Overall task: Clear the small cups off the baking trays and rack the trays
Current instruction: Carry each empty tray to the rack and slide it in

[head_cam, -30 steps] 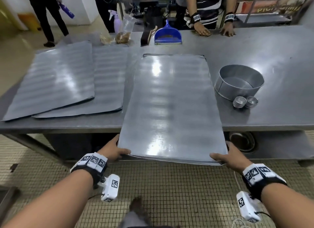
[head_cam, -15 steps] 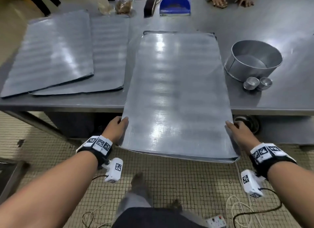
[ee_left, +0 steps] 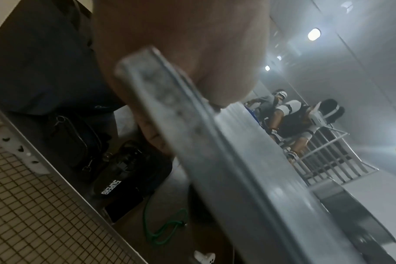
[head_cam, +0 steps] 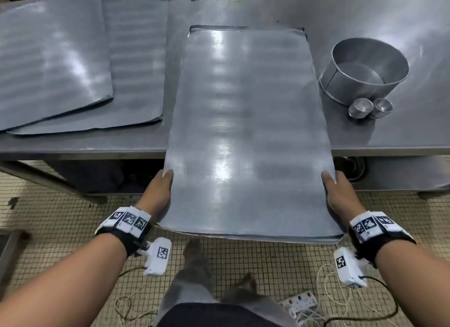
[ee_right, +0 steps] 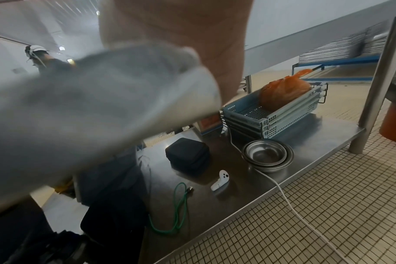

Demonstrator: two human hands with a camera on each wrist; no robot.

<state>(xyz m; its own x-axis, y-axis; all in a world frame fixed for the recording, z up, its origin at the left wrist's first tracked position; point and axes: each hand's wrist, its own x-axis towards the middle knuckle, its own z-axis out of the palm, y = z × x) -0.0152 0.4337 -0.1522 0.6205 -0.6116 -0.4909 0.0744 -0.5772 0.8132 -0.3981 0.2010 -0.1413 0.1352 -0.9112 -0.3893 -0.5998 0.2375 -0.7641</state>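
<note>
A: What is the biggest thing here?

B: The steel desk (head_cam: 365, 15). On its left side lie two flat trays, the left tray (head_cam: 48, 58) overlapping the second tray (head_cam: 138, 71)

A: And the tray in the middle?

B: The middle tray (head_cam: 246, 122) lies lengthwise with its far end on the desk and its near end sticking out past the desk's front edge, over the tiled floor (head_cam: 267, 265). Its top is bare

A: Who has hold of it?

B: The left hand (head_cam: 157, 192) has its grip on the tray's left long edge near the near corner, thumb on top; the left wrist view shows the thumb (ee_left: 181, 50) pressed on the rim with fingers under it. The right hand (head_cam: 341, 195) has its grip on the right long edge in the same way, thumb on top, though the right wrist view is too blurred to show the fingers

A: Where are the cups?

B: Off the trays. Two small cups (head_cam: 370, 108) stand side by side on the desk to the right, touching each other, just in front of a round tin (head_cam: 365, 71)

A: Anything smaller?

B: A power strip (head_cam: 299, 303) with loose cables on the floor
</note>
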